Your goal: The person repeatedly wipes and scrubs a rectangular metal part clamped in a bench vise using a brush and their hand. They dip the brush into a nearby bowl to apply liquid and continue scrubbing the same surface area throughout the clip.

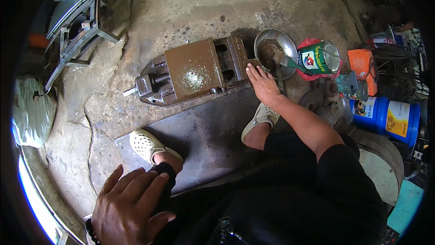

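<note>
1. Head view: the brown-coated vise (pixel 192 70) lies on the concrete floor, just beyond the metal sheet (pixel 204 113) under the person's feet.
2. The right hand (pixel 264 85) is flat, fingers extended and gripping nothing, at the vise's right end; fingertip contact looks likely. If that glossy coating is wet, a sliding palm could smear it.
3. The left hand (pixel 131 202) hangs empty, fingers spread, well apart from the vise.
4. The brush (pixel 294 65) leans across the rim of the metal bowl (pixel 286 44); a swing of the right hand could knock it off or tip the brown contents.
5. The green tin (pixel 332 59) stands near the bowl; a bump might topple it.
</note>
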`<state>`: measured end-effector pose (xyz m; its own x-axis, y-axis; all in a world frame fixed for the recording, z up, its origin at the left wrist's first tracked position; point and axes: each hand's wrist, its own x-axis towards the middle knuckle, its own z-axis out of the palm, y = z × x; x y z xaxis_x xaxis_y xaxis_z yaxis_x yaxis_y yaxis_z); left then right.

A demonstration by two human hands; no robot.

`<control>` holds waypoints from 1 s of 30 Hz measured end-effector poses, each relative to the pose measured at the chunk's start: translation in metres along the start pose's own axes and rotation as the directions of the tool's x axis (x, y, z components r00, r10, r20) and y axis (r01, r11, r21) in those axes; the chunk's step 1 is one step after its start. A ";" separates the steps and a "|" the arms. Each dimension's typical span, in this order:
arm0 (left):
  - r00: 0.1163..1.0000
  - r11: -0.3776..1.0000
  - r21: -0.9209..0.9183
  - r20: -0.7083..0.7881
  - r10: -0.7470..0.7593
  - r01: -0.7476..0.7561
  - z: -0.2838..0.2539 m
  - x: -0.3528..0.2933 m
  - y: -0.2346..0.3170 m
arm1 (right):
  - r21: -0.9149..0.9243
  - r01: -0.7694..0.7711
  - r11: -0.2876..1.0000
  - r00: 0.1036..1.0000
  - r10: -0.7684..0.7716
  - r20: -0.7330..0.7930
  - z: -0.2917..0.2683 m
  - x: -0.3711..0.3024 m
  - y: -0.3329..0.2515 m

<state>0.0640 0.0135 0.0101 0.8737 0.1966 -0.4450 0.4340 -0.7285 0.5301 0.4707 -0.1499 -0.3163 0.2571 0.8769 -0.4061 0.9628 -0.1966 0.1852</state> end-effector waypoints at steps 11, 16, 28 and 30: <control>0.998 0.999 -0.006 0.046 0.038 -0.037 -0.002 0.000 0.011 | -0.078 0.030 0.997 0.999 -0.032 -0.014 0.005 -0.005 0.000; 0.995 0.996 0.022 0.055 0.085 -0.087 -0.003 0.004 0.012 | -0.025 -0.001 1.000 0.998 -0.001 -0.059 0.007 -0.006 0.000; 0.999 0.999 0.009 0.021 0.039 -0.040 0.000 0.005 0.008 | -0.013 0.049 0.999 0.998 -0.049 0.039 0.000 -0.002 0.004; 0.997 0.998 0.012 0.055 0.056 -0.057 0.001 0.006 0.007 | -0.029 0.072 0.997 0.990 -0.068 0.127 -0.008 0.015 0.008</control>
<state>0.0723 0.0085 0.0101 0.8832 0.1185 -0.4537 0.3806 -0.7464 0.5460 0.4819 -0.1354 -0.3137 0.1999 0.8254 -0.5280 0.9760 -0.1203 0.1816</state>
